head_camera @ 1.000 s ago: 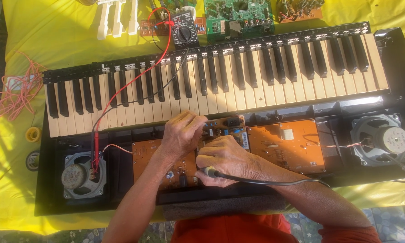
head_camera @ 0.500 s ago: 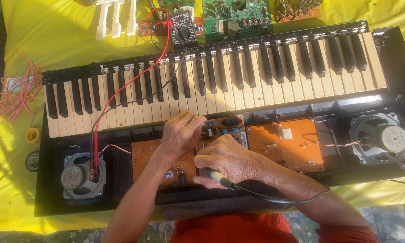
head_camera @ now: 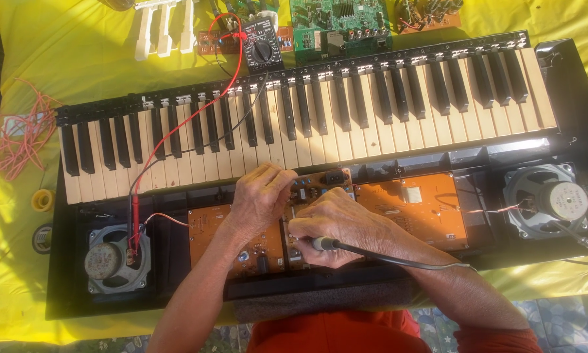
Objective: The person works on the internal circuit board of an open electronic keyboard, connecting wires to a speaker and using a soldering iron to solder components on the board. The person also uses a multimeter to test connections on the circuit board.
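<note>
My right grip point(head_camera: 336, 225) is clamped on the soldering iron point(head_camera: 323, 244); left fingers point(head_camera: 277, 180) pinch at twelve o'clock. A slip could scorch the orange circuit board point(head_camera: 412, 206).

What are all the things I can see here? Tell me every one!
opened black electronic keyboard with white and black keys: one, black, across the middle of the yellow cloth
yellow cloth: one, yellow, under everything
orange circuit boards: several, orange, inside the keyboard below the keys
round grey speakers: two, grey, one at each end of the keyboard
black multimeter with red and black leads: one, black, above the keys
green circuit board: one, green, top centre
loose white keys: a few, white, top left
tangle of red wire: one, red, far left
left hand: one, fingers on the middle board
right hand: one, gripping a grey-corded tool
</note>
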